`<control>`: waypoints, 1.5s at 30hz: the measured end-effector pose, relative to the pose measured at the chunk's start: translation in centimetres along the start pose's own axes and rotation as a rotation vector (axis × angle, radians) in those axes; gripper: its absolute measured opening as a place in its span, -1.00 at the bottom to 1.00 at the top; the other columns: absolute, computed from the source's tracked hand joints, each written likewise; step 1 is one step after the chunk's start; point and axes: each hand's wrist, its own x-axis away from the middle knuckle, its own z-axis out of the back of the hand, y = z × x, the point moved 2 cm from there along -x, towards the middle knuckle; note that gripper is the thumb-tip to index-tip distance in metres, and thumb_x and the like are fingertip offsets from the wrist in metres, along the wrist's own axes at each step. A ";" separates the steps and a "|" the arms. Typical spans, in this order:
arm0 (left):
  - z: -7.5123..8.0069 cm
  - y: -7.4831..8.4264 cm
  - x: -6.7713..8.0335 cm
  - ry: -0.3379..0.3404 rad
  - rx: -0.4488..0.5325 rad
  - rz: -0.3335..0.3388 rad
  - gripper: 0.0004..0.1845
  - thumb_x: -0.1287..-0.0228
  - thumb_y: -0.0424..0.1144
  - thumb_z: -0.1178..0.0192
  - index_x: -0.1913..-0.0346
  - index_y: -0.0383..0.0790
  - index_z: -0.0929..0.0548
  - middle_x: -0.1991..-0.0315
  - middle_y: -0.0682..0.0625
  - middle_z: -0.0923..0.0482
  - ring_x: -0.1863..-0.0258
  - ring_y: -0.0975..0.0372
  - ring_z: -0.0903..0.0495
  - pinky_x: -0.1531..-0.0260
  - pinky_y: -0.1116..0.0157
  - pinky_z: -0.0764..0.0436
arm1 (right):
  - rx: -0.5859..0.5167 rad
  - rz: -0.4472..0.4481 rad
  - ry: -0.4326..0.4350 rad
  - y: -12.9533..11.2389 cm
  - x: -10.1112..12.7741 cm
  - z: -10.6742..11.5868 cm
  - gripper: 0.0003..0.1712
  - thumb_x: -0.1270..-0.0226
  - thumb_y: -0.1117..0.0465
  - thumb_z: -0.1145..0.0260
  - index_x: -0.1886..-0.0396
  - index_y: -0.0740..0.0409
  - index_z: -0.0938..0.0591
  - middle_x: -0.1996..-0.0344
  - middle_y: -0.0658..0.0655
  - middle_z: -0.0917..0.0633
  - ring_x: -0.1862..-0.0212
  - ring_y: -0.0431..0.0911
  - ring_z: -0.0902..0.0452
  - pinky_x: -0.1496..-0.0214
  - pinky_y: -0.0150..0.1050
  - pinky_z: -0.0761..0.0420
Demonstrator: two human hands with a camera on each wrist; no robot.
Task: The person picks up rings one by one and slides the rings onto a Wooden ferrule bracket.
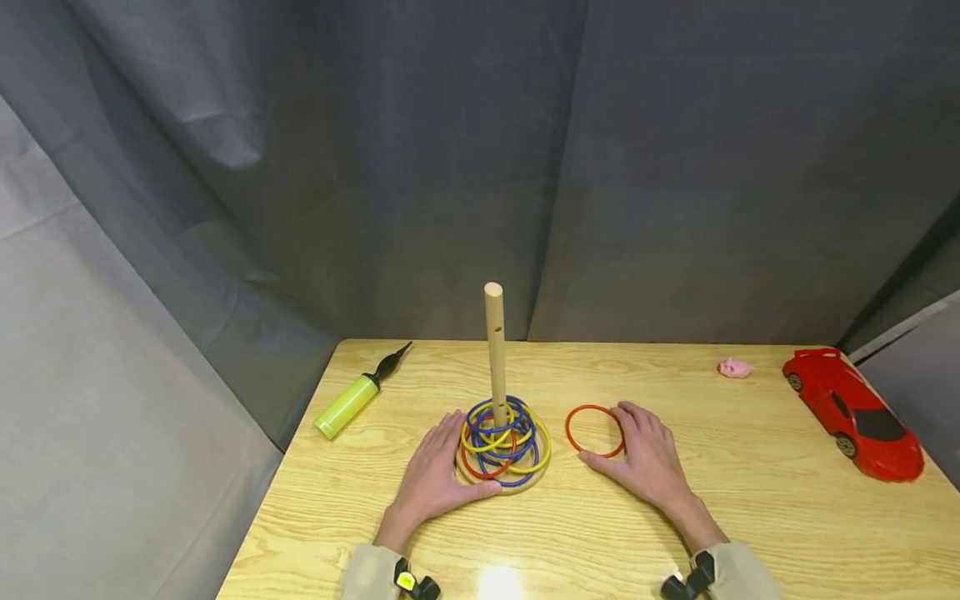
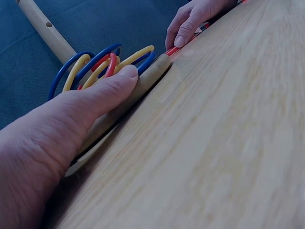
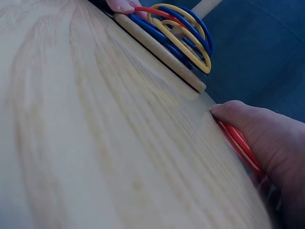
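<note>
A wooden peg [image 1: 493, 350] stands on a round wooden base [image 1: 501, 486] in mid-table, with several blue, yellow and red rings [image 1: 504, 437] stacked round it. My left hand [image 1: 438, 471] holds the base's left rim, fingers along the side and thumb [image 2: 109, 90] on the front edge [image 2: 152, 76]. A loose red ring [image 1: 592, 430] lies flat just right of the base. My right hand [image 1: 645, 454] rests on the ring's right side, its fingers laid flat. Its thumb [image 3: 248, 124] touches the ring's near edge [image 3: 238, 140].
A lime-green pump [image 1: 352, 402] with a black nozzle lies at the back left of the wooden table [image 1: 750, 517]. A small pink toy [image 1: 735, 367] and a red toy car [image 1: 855, 414] sit at the right. A grey curtain [image 1: 480, 167] hangs behind.
</note>
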 end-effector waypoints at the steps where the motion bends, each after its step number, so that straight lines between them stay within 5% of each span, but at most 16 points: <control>1: 0.0 0.0 0.0 -0.002 -0.001 0.000 0.47 0.11 0.78 -0.14 -0.70 -0.15 -0.01 -0.70 -0.03 -0.02 -0.68 0.14 0.04 -0.63 0.06 -0.09 | -0.001 0.001 0.004 0.0 0.0 0.0 0.11 -0.02 -0.48 -0.54 -0.32 0.27 -0.56 -0.37 0.35 -0.46 -0.38 0.36 -0.29 -0.36 0.40 -0.23; 15: 0.0 -0.3 0.1 -0.001 -0.016 -0.004 0.48 0.10 0.78 -0.14 -0.70 -0.18 -0.01 -0.70 -0.05 -0.01 -0.68 0.12 0.04 -0.63 0.07 -0.07 | -0.011 0.014 0.055 0.1 -0.2 -0.3 0.05 0.15 -0.46 -0.63 -0.10 0.27 -0.64 -0.13 0.25 -0.56 -0.23 0.24 -0.39 -0.29 0.33 -0.30; 34: 0.0 -0.2 -0.2 0.003 -0.019 -0.026 0.47 0.10 0.77 -0.15 -0.69 -0.20 -0.04 -0.69 -0.09 -0.04 -0.67 0.06 0.00 -0.62 0.02 -0.11 | -0.087 0.009 0.087 -0.3 -0.1 0.0 -0.01 0.13 -0.37 -0.67 -0.13 0.23 -0.62 -0.09 0.28 -0.62 -0.19 0.24 -0.45 -0.27 0.31 -0.34; 45: 0.0 0.1 0.0 -0.008 -0.026 -0.012 0.47 0.09 0.78 -0.12 -0.70 -0.18 -0.01 -0.69 -0.07 -0.01 -0.68 0.09 0.03 -0.63 0.05 -0.07 | -0.159 -0.021 -0.013 -4.3 -1.6 3.5 -0.01 -0.02 -0.36 -0.61 -0.26 0.22 -0.57 0.14 0.11 -0.67 0.06 0.01 -0.50 0.12 -0.07 -0.56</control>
